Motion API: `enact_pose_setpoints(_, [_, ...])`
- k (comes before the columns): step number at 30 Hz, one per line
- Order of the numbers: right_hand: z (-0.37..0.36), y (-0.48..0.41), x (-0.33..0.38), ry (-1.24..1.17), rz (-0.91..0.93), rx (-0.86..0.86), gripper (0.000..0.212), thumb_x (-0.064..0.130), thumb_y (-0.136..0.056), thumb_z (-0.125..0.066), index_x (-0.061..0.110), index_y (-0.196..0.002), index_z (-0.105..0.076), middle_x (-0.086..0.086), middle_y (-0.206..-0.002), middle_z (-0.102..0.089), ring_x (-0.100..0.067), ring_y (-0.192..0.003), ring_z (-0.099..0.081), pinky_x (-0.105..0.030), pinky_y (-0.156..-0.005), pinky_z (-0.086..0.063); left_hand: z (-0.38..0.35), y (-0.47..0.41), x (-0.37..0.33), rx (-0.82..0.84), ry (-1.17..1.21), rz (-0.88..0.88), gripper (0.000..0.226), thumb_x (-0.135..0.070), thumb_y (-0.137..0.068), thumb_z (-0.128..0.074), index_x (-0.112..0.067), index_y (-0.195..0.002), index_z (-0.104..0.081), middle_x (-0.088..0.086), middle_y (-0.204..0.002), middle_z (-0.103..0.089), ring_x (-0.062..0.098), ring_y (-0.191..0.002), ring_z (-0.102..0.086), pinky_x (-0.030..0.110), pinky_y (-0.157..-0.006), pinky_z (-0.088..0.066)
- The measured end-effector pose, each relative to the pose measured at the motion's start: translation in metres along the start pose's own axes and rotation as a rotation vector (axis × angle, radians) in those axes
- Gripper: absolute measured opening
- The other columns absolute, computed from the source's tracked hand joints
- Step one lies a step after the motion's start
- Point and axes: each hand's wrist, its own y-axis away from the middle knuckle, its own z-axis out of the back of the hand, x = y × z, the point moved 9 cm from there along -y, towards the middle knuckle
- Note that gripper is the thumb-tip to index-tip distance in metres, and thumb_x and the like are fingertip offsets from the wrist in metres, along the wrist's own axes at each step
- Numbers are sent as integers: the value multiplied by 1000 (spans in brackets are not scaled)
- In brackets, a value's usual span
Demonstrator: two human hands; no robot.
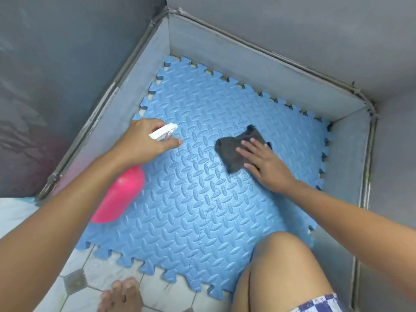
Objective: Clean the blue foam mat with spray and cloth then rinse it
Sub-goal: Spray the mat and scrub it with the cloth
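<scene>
Lying flat across most of the view, the blue foam mat [202, 188] fills a corner bounded by low grey walls [258, 70], its jigsaw edge running along those walls at the top and right, while its near edge overlaps a pale tiled floor [90, 266] with dark diamond insets. The left hand [144, 140] is wrapped around the neck of a pink spray bottle [121, 199], fingers closed over its white trigger head [163, 131], with the forefinger stretched forward beneath the nozzle; the nozzle points out over the middle of the mat, and the bottle's pink body hangs back under the wrist, tilted toward the person. The right hand [263, 161] rests palm down with fingers spread and flat, pressing on a dark grey cloth [238, 149] that lies crumpled on the mat's far right part; the hand covers the cloth's right side and does not clench it. Cloth and spray head are well apart, with bare embossed foam between them. A bare knee [290, 266] rises over the mat's near right corner, with a strip of blue and white checked fabric [319, 305] at the bottom edge, and the toes of a bare foot [123, 291] sit on the tiles just beside the mat's near edge. Whether the foam is wet is hard to tell; faint thin dark lines cross its surface near the centre.
</scene>
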Motion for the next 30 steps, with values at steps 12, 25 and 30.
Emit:
enact_pose_setpoints(12, [51, -4, -154, -144, -829, -145, 58, 41, -108, -30, 20, -161, -19, -10, -169, -10, -35, -155, -2, -59, -121, -8, -5, 20, -1, 33, -144, 98, 56, -57, -80, -81, -15, -63, -48, 0, -58, -50, 20, -59, -48, 34, -59, -35])
enact_pose_setpoints(25, [-35, -104, 157, -80, 98, 58, 53, 40, -106, -41, 24, -156, -36, -2, -165, -27, -28, -155, -12, -55, -124, -14, 88, 108, 39, -457, 60, 72, 51, -47, -86, -68, 2, -75, -61, 24, -69, -64, 35, -63, -59, 44, -64, -50])
enact_pose_setpoints(30, [-102, 33, 276, 78, 818, 304, 48, 40, -104, -47, 29, -151, -44, 4, -162, -35, -25, -153, -22, -49, -122, -23, 101, 124, 46, -501, 72, 25, 37, -41, -88, -67, -6, -79, -61, 18, -73, -67, 39, -66, -62, 38, -67, -53])
